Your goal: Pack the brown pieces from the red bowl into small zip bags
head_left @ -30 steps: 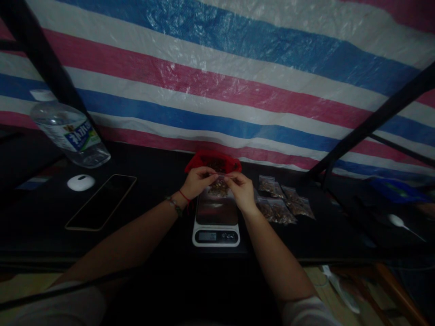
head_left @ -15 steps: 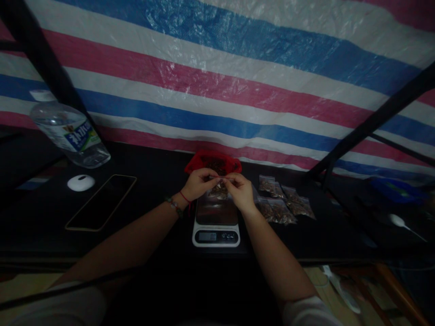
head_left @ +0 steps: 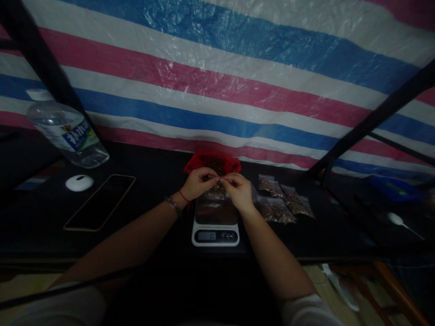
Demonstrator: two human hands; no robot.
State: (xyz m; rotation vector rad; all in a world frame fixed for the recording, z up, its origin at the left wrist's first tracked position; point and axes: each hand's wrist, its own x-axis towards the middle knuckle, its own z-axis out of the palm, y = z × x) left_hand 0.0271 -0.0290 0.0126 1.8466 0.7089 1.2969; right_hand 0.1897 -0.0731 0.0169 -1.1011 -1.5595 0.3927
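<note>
Plastic bag (head_left: 216, 190) of lumpy brown bits (head_left: 216, 195) is pinched tight by left fingers (head_left: 209, 183) and right fingers (head_left: 231, 185).

Wall: a tarp (head_left: 217, 86), striped red, white and blue, is facing me and wrinkling. Posts, black: a left post (head_left: 41, 59) and a right post (head_left: 380, 115) are slanting at my either side. Table (head_left: 152, 160): black, is stretching before me. Floor (head_left: 23, 285): pale yellow, is showing below. Wood frame (head_left: 394, 285): brown, is showing low right. Light: dim, is glinting off the tarp.

Phone (head_left: 101, 203), bottle (head_left: 70, 133), striped sheet (head_left: 217, 86) behind
</note>
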